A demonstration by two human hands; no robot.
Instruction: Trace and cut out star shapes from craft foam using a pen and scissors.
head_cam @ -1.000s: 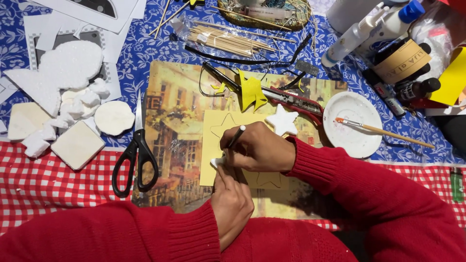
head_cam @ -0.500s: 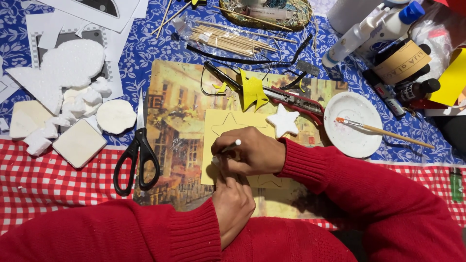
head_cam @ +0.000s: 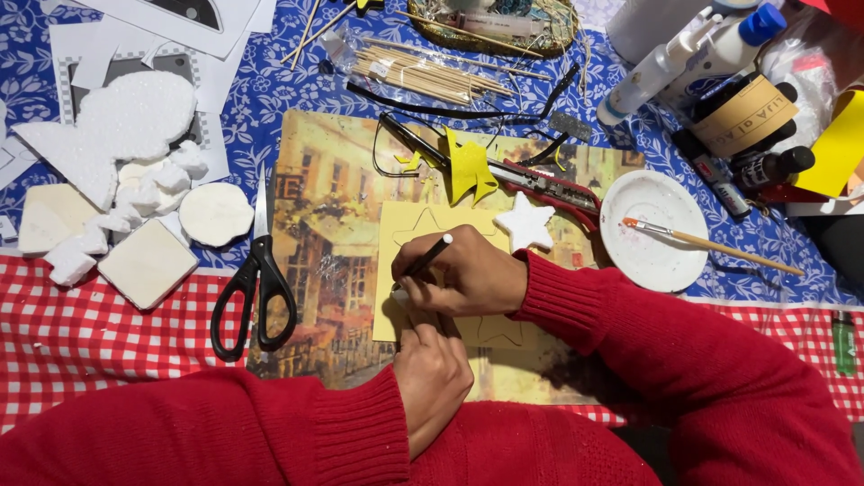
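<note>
Right hand pinches a black pen, long axis diagonal, white cap end up-right, tip down-left on the yellow foam sheet. Left hand, fingers together, presses the sheet's lower edge. Sheet lies on a painted street print; black scissors beside; red-checked cloth beneath.

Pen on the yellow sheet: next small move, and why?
Probably keep drawing the pen tip along the outline under the left hand. The right hand grips the pen with its tip down on the yellow sheet, the left fingers pin something small beside the tip, and one star outline is already drawn higher up.
</note>
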